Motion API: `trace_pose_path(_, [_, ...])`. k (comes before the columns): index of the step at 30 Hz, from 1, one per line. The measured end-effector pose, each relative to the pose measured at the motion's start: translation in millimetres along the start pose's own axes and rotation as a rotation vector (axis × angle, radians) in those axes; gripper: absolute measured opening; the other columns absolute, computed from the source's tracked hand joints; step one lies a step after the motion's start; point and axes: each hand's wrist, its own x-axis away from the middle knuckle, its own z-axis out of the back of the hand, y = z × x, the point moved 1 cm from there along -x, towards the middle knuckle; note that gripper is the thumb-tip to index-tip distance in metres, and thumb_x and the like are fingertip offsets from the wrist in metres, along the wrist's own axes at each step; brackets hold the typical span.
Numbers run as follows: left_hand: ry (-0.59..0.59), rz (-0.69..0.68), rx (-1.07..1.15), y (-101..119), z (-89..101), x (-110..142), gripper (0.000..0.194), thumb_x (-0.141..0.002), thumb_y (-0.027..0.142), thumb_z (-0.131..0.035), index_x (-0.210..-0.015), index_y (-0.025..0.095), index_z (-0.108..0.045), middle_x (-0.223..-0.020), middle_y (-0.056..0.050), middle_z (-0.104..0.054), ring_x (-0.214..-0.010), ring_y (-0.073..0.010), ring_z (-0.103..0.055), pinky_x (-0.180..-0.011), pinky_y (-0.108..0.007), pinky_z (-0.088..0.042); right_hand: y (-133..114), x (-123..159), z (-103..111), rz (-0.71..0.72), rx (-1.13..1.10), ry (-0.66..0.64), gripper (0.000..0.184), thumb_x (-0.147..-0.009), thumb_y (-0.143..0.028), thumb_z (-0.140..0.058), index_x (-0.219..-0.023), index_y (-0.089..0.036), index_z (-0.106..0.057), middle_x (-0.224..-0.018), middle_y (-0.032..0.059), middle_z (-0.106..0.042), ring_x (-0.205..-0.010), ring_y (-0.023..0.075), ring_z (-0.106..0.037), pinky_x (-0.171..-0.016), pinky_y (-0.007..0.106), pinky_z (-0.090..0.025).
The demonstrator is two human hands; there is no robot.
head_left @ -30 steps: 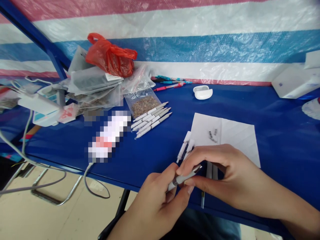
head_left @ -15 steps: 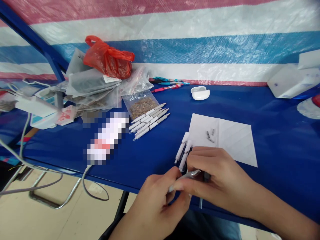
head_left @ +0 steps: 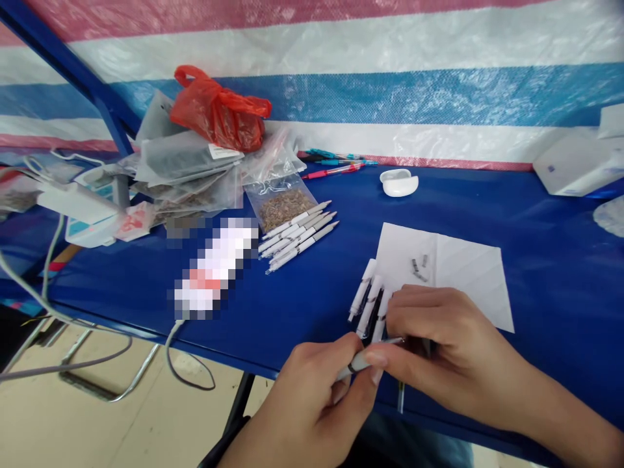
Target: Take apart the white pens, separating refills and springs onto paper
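Both hands meet over the near edge of the blue table [head_left: 536, 234] on one silver-white pen [head_left: 363, 359]. My left hand [head_left: 316, 403] pinches its lower end between thumb and fingers. My right hand [head_left: 439, 351] pinches its upper end, fingers curled. Just beyond the hands lie a few white pen barrels [head_left: 369, 298], partly on a white paper sheet [head_left: 463, 273] with small metal parts [head_left: 418, 266] on it. A thin refill [head_left: 400, 398] pokes out below my right hand.
A row of assembled white pens [head_left: 299, 236] lies mid-table beside a clear bag of springs [head_left: 283, 205]. Behind it are stacked plastic bags [head_left: 185, 166], a red bag [head_left: 219, 114], coloured pens [head_left: 336, 162], a white earbud case [head_left: 398, 182] and white boxes [head_left: 578, 166] at right.
My right hand slid down and right along the pen, and both hands shifted slightly toward the table's near edge. A third white barrel now shows beside the two by the paper.
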Motion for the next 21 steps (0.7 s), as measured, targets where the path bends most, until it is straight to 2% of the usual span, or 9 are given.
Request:
trace_pose_path(2, [-0.001,-0.005,0.035,-1,0.0,-1,0.032,-0.103,0.040,-0.042,-0.078,0.022,-0.053,-0.059,0.005,-0.049,-0.046,-0.0087,-0.043,-0.044,-0.020,-0.033,-2,1,4,-0.079,-0.084,-0.054,0.022,-0.099,-0.029,-0.064,-0.079,-0.020,-0.058,-0.070,-0.0022,-0.062,-0.061,0.0098,-0.057,-0.056,0.021,-0.044])
trace_pose_path(4, [-0.009,0.004,0.037,-1,0.0,-2,0.031,-0.103,0.039,-0.042,-0.078,0.022,-0.053,-0.059,0.005,-0.049,-0.047,-0.0091,-0.043,-0.044,-0.020,-0.033,-4,2,7,-0.117,-0.128,-0.100,0.010,-0.098,-0.023,-0.063,-0.090,-0.021,-0.059,-0.082,-0.0013,-0.067,-0.068,0.0098,-0.061,-0.061,0.020,-0.048])
trace_pose_path(7, [-0.018,0.015,0.012,1,-0.7,-5,0.028,-0.101,0.032,-0.046,-0.075,0.022,-0.051,-0.057,0.005,-0.047,-0.046,-0.0086,-0.041,-0.043,-0.020,-0.031,-6,2,3,-0.054,-0.080,-0.076,0.018,-0.099,-0.017,-0.060,-0.082,-0.021,-0.053,-0.074,-0.0043,-0.061,-0.062,0.0072,-0.055,-0.056,0.018,-0.043])
trace_pose_path(11, [-0.058,-0.052,0.003,3,-1.4,-7,0.025,-0.097,0.021,-0.049,-0.072,0.021,-0.049,-0.058,0.006,-0.047,-0.047,-0.0070,-0.040,-0.043,-0.019,-0.028,-3,0,-3,0.064,0.107,0.066,0.036,-0.101,-0.023,-0.059,-0.069,-0.020,-0.044,-0.060,-0.0058,-0.047,-0.054,0.0078,-0.044,-0.052,0.022,-0.035])
trace_pose_path(14, [-0.040,-0.067,0.019,3,0.9,-6,0.025,-0.099,0.027,-0.048,-0.075,0.021,-0.053,-0.059,0.006,-0.051,-0.048,-0.0081,-0.044,-0.045,-0.020,-0.033,-2,2,-2,0.086,0.097,0.032,0.027,-0.099,-0.027,-0.064,-0.076,-0.019,-0.053,-0.067,-0.0036,-0.055,-0.060,0.0094,-0.050,-0.057,0.023,-0.039])
trace_pose_path(17, [0.013,-0.025,0.005,4,2.4,-3,0.030,-0.102,0.037,-0.047,-0.077,0.022,-0.055,-0.059,0.005,-0.052,-0.051,-0.0097,-0.048,-0.051,-0.019,-0.040,-4,5,-1,0.076,0.063,-0.016,0.015,-0.099,-0.022,-0.061,-0.086,-0.019,-0.056,-0.076,-0.0010,-0.061,-0.066,0.0104,-0.055,-0.060,0.023,-0.042])
trace_pose_path(21, [0.029,-0.005,-0.036,4,-0.5,0,0.027,-0.101,0.035,-0.046,-0.079,0.022,-0.057,-0.062,0.005,-0.056,-0.049,-0.0089,-0.047,-0.048,-0.019,-0.038,-1,5,-10,0.118,0.154,0.047,0.032,-0.103,-0.023,-0.052,-0.072,-0.020,-0.047,-0.063,-0.0036,-0.049,-0.056,0.0099,-0.043,-0.054,0.024,-0.035])
